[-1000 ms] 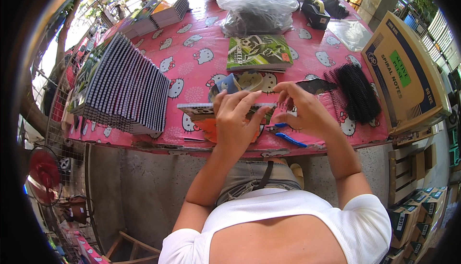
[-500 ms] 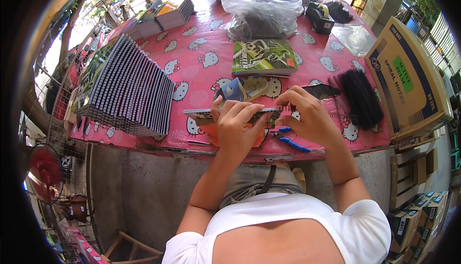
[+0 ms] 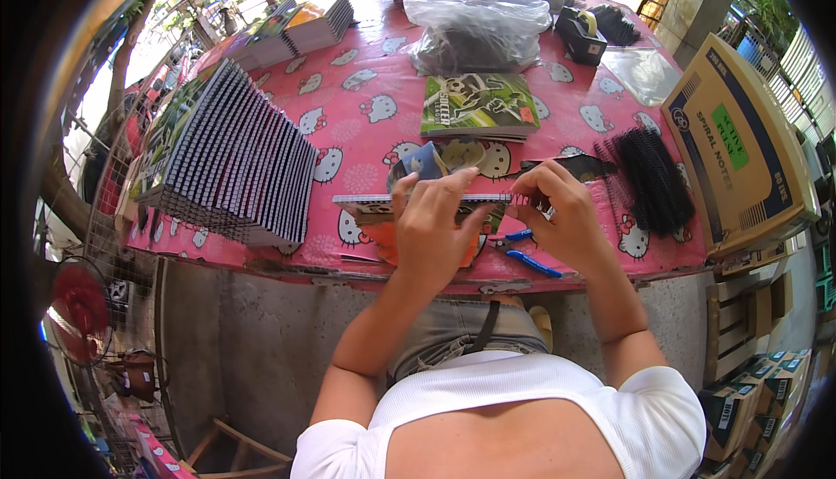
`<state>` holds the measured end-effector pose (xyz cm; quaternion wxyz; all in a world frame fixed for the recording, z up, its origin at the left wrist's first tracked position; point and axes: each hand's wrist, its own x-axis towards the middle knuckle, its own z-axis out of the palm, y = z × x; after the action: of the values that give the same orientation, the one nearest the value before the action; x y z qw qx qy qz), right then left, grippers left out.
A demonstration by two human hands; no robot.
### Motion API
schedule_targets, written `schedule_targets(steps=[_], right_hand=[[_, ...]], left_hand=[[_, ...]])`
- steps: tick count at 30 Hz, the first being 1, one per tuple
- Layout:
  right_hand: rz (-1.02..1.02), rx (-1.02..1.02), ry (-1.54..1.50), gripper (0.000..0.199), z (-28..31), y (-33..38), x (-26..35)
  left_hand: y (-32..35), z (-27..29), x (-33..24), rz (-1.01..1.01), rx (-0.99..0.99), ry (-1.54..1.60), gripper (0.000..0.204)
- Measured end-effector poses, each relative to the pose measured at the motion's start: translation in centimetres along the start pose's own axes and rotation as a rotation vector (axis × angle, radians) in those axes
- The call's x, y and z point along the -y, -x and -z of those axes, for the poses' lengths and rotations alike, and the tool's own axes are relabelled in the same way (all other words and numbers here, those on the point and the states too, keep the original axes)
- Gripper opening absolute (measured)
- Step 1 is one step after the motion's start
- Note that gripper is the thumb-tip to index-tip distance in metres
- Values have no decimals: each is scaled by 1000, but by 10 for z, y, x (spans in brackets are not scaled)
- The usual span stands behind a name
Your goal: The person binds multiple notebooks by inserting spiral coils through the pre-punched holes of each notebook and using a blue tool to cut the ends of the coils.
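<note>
Near the table's front edge, a notebook (image 3: 364, 206) stands on its edge with the punched spine up. My left hand (image 3: 433, 222) grips it around the middle, thumb to the right and fingers over the spine. At the notebook's right end, my right hand (image 3: 558, 216) pinches a dark spiral wire (image 3: 515, 200); part of the wire is hidden by the fingers. Blue-handled pliers (image 3: 533, 261) lie just below, between my hands. Behind the notebook rest a blue printed piece (image 3: 420, 164) and a stack of green-covered notebooks (image 3: 479, 104).
A tall stack of spiral notebooks (image 3: 239, 157) stands at left. Black spiral coils (image 3: 653, 178) lie at right beside a cardboard box (image 3: 740, 144). Farther back are a clear plastic bag (image 3: 477, 30), a tape dispenser (image 3: 580, 37) and more notebooks (image 3: 320, 24).
My left fingers have lifted and shifted slightly along the spine, uncovering more of it. My right hand has moved slightly right and down at the notebook's end, where the wire now shows more.
</note>
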<state>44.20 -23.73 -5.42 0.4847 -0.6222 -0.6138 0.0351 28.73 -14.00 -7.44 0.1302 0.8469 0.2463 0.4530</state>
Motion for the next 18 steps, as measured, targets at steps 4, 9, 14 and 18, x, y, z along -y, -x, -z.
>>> schedule_targets(steps=[4, 9, 14, 18], right_hand=[[-31, 84, -54, 17, 7, -3, 3], [20, 63, -24, 19, 1, -1, -7], [33, 105, 81, 16, 2, 0, -4], [86, 134, 115, 19, -4, 0, -3]], left_hand=[[-7, -5, 4, -284, -3, 122, 26], [-3, -12, 16, -321, -6, 215, 25], [-5, 9, 10, -116, 20, -76, 25], [4, 8, 17, -74, 50, -12, 18]])
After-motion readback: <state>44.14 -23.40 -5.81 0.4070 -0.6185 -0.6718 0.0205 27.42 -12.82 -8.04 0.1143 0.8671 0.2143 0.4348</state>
